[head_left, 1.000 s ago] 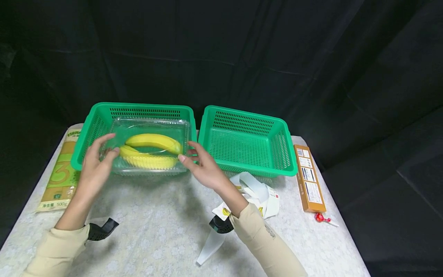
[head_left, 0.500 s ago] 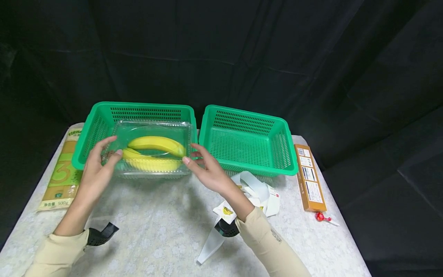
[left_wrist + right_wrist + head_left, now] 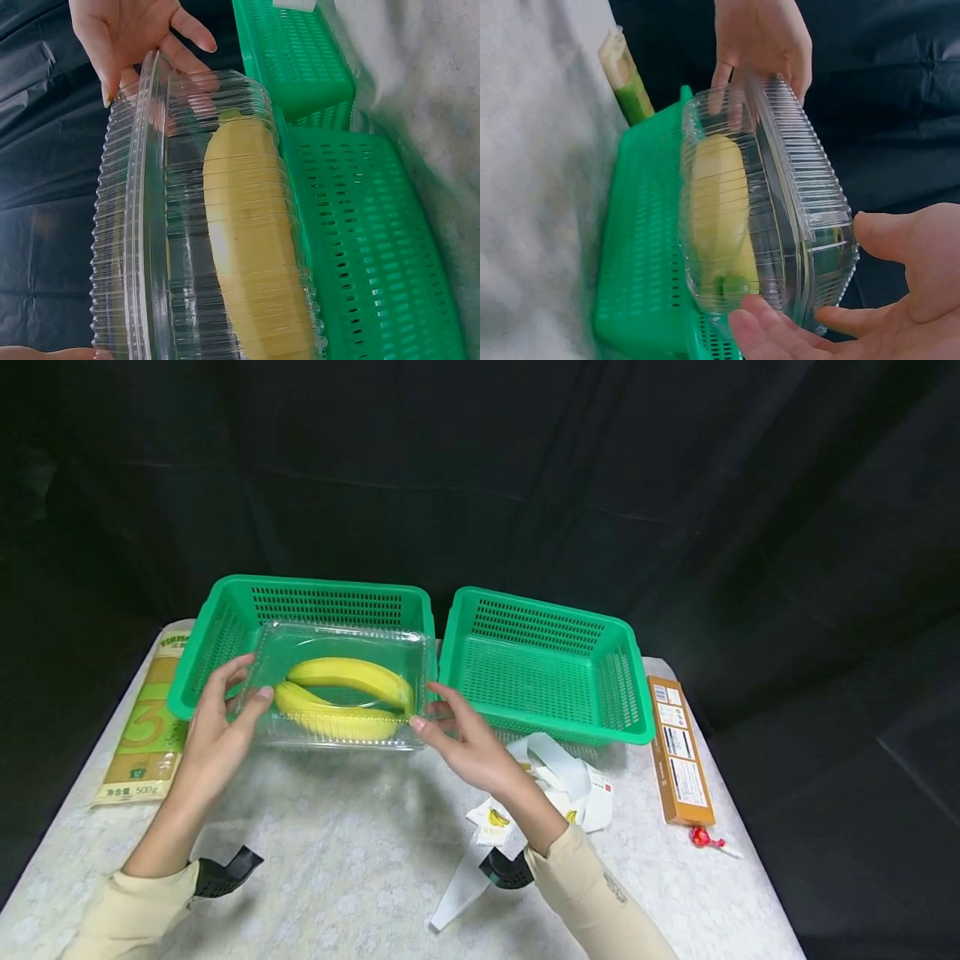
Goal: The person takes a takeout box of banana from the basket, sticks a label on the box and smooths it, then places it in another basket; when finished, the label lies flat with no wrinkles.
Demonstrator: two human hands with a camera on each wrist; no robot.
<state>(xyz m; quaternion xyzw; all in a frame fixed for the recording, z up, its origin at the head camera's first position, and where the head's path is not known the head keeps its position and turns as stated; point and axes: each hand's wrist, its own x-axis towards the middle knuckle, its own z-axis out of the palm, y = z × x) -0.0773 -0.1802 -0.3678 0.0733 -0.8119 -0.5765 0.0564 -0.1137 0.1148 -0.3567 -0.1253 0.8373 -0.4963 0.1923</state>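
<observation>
Gripping opp. ends of a clear plastic box [image 3: 343, 697] w/ 2 bananas [image 3: 348, 672] inside, L hand [image 3: 217, 720] & R hand [image 3: 472, 747] clamp it near left green basket [image 3: 322, 583]

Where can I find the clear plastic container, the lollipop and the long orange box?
Clear plastic container [image 3: 341, 642]: head view, on the bare top near its far edge.
Lollipop [image 3: 700, 837]: head view, on its red end.
Orange box [image 3: 680, 752]: head view, mid-length on its labelled face.

Facing you: black cloth backdrop [image 3: 480, 468], faintly creased, filling upper view. Below you: pale floral-patterned table [image 3: 337, 852], soft shadows across.
</observation>
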